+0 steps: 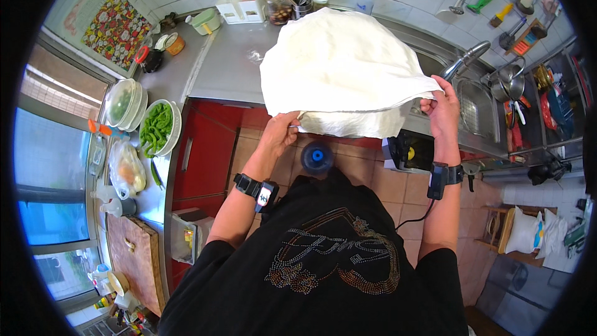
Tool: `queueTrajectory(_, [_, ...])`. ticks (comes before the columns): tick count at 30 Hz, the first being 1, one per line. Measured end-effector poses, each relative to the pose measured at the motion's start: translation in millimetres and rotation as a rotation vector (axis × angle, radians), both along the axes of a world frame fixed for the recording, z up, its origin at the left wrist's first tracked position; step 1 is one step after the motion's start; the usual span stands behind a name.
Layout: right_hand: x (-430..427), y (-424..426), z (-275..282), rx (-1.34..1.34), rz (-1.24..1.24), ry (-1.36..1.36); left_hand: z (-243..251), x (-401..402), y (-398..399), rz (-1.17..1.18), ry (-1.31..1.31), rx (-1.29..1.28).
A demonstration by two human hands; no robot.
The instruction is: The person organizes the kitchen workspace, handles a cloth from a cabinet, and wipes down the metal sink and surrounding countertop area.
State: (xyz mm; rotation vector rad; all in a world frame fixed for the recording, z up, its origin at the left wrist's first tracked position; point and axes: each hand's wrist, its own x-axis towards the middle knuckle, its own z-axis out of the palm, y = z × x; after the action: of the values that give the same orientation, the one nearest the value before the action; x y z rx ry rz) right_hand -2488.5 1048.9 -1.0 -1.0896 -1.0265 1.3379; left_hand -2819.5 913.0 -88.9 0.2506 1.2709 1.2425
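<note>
A large white cloth [340,60] is spread out in front of me, over the steel counter [228,60] and part of the sink. My left hand [280,130] pinches its near left corner between thumb and fingers. At the right, my right hand [440,105] grips another corner, close to the faucet [466,59]. Between the hands the near edge sags in a folded layer below the counter's front edge. Whatever lies beneath the cloth is hidden.
White baskets with green peppers [156,128] stand on the left counter, beside a plastic bag [127,168] and a thick wooden cutting board [133,261]. Jars and a white holder [241,7] line the back wall. A large water bottle [317,156] stands on the floor.
</note>
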Motion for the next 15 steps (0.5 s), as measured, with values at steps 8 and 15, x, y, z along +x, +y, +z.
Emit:
queueTrajectory(8, [22.1,-0.9,-6.2,0.02,-0.007,0.036,49.1,-41.6,-28.9,0.04,0.135,0.236])
queueTrajectory(15, [55.3,-35.8,-68.6,-0.119,0.125,-0.485,-3.0,-48.6,-52.2,-0.131,0.191,0.018])
